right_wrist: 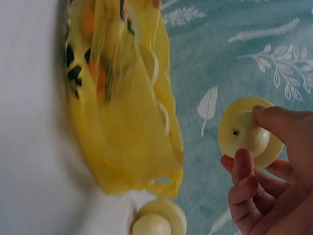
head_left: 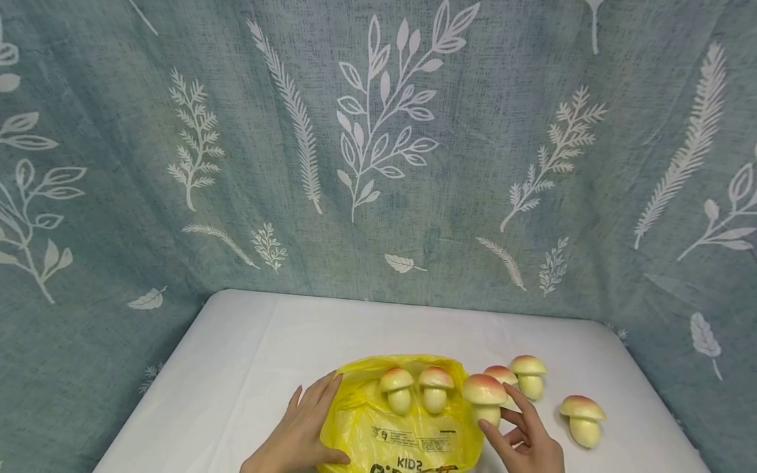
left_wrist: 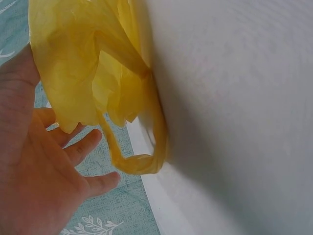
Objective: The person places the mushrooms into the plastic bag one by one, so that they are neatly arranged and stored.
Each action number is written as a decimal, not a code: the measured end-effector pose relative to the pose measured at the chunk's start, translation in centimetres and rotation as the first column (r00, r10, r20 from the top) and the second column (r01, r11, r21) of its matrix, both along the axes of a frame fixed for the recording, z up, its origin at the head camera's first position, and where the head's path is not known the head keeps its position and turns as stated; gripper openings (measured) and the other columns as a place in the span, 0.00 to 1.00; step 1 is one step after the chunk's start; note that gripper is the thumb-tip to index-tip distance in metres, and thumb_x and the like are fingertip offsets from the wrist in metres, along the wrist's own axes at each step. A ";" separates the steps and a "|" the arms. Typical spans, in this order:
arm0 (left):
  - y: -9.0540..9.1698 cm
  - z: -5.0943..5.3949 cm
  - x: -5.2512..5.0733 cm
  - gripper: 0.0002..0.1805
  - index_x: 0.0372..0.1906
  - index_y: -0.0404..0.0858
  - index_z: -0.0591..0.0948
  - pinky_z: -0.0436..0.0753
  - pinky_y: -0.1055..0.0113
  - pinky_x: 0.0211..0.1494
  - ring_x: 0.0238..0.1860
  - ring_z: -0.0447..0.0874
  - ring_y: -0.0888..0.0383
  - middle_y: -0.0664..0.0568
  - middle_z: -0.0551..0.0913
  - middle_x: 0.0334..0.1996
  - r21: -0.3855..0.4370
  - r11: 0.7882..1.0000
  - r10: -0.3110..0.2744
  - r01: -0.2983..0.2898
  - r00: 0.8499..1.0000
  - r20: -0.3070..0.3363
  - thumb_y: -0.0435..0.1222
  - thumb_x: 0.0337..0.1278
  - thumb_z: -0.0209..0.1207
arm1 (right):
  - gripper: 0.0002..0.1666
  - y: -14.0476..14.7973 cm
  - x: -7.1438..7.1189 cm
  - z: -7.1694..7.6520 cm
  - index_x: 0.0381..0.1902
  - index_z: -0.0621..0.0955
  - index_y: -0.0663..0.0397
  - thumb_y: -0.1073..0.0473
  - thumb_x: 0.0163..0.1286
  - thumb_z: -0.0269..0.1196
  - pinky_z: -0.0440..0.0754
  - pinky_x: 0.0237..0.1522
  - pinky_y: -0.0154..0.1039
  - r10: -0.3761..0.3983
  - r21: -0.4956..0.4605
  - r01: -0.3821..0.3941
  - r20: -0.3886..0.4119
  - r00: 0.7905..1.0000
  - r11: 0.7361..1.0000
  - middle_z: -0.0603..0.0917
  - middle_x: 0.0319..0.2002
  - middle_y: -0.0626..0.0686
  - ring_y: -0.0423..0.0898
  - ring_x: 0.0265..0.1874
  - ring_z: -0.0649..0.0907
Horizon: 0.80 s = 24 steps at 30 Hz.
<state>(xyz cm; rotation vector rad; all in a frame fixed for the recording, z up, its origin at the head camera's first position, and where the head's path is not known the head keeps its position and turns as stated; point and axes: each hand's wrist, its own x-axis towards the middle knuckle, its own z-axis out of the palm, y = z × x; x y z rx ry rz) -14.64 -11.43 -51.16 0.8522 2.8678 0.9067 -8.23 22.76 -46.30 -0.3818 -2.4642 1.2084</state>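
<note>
So my right hand [head_left: 526,437] is pinching a toy mushroom [head_left: 486,391], thumb on the stem, just off the right edge of the yellow bag [head_left: 349,427]. My left hand [head_left: 304,430] has its fingers out fairly straight against the bag's left side, more bracing than gripping. Two more mushrooms [head_left: 397,391] sit in the bag's mouth, side by side.

My tips: the cap's wider than the stem, so I'd reckon it could snag on that thin plastic. Stay light on the pinch and clear the edge from above rather than scraping along it. I'd also watch that the left hand doesn't tug, since the bag looks floppy enough to tip the pair (there's a loose handle loop [left_wrist: 137,164] in the left wrist view, easy to catch a finger in).

Three spare mushrooms [head_left: 583,420] stand or lean over on the right, one partly hidden behind the held one. Everything's on a white-covered counter [head_left: 355,328] with rounded far corners. Around it hangs teal cloth [head_left: 449,197] printed with white leaves and sprigs, creased in places.
</note>
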 end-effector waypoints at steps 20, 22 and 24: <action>0.2 0.1 0.0 0.71 0.79 0.36 0.50 0.50 0.27 0.66 0.73 0.56 0.41 0.40 0.55 0.75 -0.006 1.000 0.009 -0.009 1.000 0.013 0.59 0.31 0.77 | 0.38 -8.3 -3.6 -1.0 0.70 0.70 0.42 0.43 0.65 0.68 0.77 0.21 0.33 0.484 -0.025 -0.484 0.012 0.875 0.875 0.88 0.42 0.55 0.34 0.19 0.78; 0.2 0.1 0.0 0.71 0.79 0.36 0.51 0.51 0.27 0.66 0.73 0.56 0.42 0.40 0.55 0.75 -0.007 1.000 0.008 -0.008 1.000 0.005 0.59 0.31 0.77 | 0.38 -8.9 -4.0 -1.3 0.70 0.70 0.43 0.41 0.65 0.67 0.77 0.23 0.32 0.505 -0.027 -0.505 0.024 0.863 0.863 0.88 0.40 0.54 0.34 0.21 0.79; 0.2 0.2 0.0 0.70 0.79 0.36 0.51 0.51 0.27 0.66 0.73 0.56 0.42 0.40 0.55 0.75 -0.006 1.000 0.006 -0.006 1.000 -0.004 0.58 0.31 0.77 | 0.39 -9.5 -4.4 -1.6 0.70 0.69 0.45 0.40 0.66 0.66 0.78 0.23 0.32 0.533 -0.028 -0.532 0.027 0.846 0.846 0.87 0.41 0.56 0.35 0.21 0.79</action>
